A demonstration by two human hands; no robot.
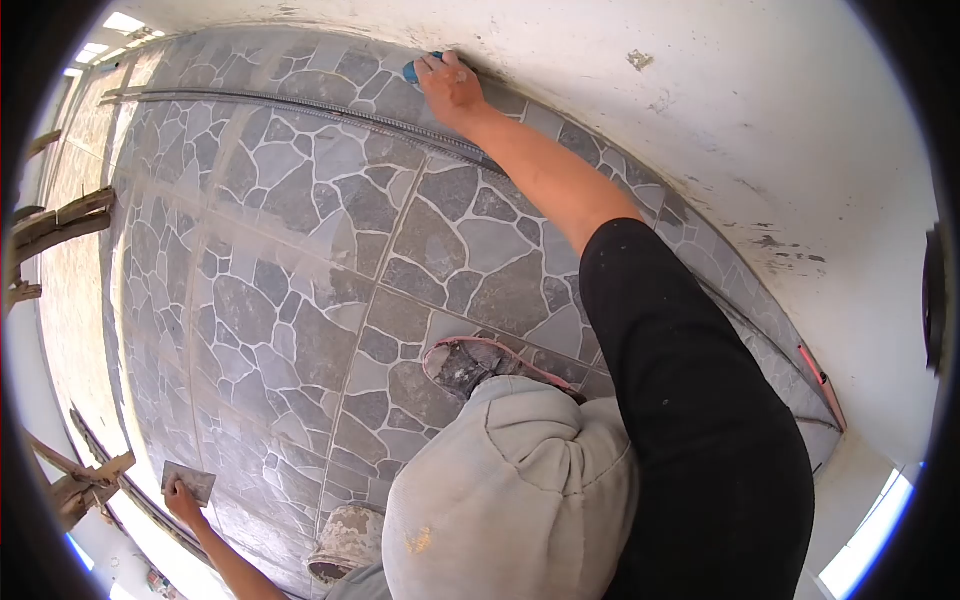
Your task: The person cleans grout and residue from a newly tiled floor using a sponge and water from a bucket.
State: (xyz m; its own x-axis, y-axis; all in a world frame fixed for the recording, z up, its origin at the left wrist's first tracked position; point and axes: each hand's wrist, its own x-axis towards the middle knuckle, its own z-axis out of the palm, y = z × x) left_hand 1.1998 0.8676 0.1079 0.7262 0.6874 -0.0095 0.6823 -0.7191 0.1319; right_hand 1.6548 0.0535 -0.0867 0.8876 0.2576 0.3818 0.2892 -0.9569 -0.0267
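At the top of the head view, my right hand (455,92) is closed on a blue object (411,72), mostly hidden under the fingers, where the stone-patterned tile floor (290,160) meets the white wall (700,90). Down at the lower left, my left hand (182,500) grips a flat grey rectangular plate (190,482). Long dark metal bars (330,112) lie on the floor to the left of my right forearm.
A plaster-smeared bucket (348,540) stands beside my bent knee, and my dirty shoe (465,365) is on the tiles. Rough wooden pieces (65,225) stick in from the left edge. A red-handled object (812,365) rests along the wall at right.
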